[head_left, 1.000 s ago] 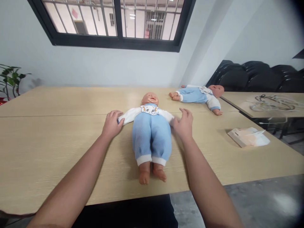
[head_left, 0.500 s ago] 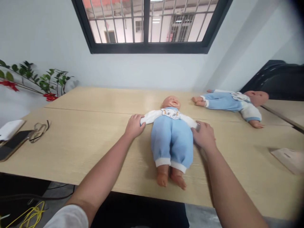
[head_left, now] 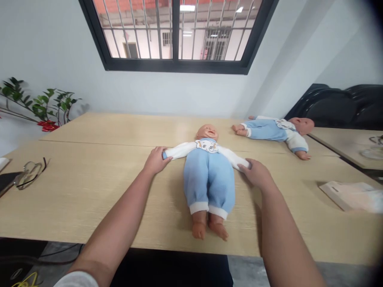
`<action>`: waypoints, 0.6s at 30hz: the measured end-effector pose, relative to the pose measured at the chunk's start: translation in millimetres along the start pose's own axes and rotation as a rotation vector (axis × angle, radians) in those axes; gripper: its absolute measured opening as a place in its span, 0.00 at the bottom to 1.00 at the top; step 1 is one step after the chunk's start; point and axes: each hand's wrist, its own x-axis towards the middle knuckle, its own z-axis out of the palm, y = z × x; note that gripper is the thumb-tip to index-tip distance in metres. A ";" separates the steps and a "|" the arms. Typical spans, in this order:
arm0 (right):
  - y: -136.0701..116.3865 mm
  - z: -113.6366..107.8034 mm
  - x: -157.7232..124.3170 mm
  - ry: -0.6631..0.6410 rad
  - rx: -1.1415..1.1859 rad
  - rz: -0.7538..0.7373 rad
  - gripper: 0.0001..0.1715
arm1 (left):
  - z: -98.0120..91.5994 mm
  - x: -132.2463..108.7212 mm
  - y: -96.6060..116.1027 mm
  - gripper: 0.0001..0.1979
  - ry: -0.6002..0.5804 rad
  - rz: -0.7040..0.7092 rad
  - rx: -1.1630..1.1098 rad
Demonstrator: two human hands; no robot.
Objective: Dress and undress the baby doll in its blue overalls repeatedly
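Observation:
A baby doll in light blue trousers and a white-sleeved top lies on its back on the table, feet toward me. My left hand is closed around the end of the doll's sleeve on the left, where a blue cuff shows. On the other side my right hand grips the end of the other sleeve. Both of the doll's arms are stretched out sideways and slightly down. My fingers hide the doll's hands.
A second doll in similar clothes lies at the back right of the table. A pale box is at the right, eyeglasses at the left. A plant stands beyond the left edge, black chairs at the far right.
My hands have moved farther apart, drawing the doll's arms out straighter to both sides. The camera view has turned a little to the right.

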 end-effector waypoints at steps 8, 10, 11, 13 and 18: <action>-18.7 -1.3 -3.7 -0.111 -0.053 -0.057 0.33 | -7.0 -1.6 -8.1 0.25 -0.055 -0.053 -0.128; -18.7 0.9 -3.0 -0.107 -0.009 -0.091 0.30 | -6.2 -1.5 -5.7 0.25 -0.066 -0.046 -0.143; -18.4 2.1 -2.4 -0.102 0.008 -0.106 0.30 | -5.4 -1.2 -4.0 0.25 -0.069 -0.043 -0.146; -17.8 3.9 -1.2 -0.099 0.033 -0.135 0.29 | -3.1 -0.2 -0.5 0.25 -0.076 -0.039 -0.143; -12.8 6.6 0.4 -0.108 0.077 -0.171 0.29 | 2.6 3.6 0.5 0.27 -0.076 -0.049 -0.112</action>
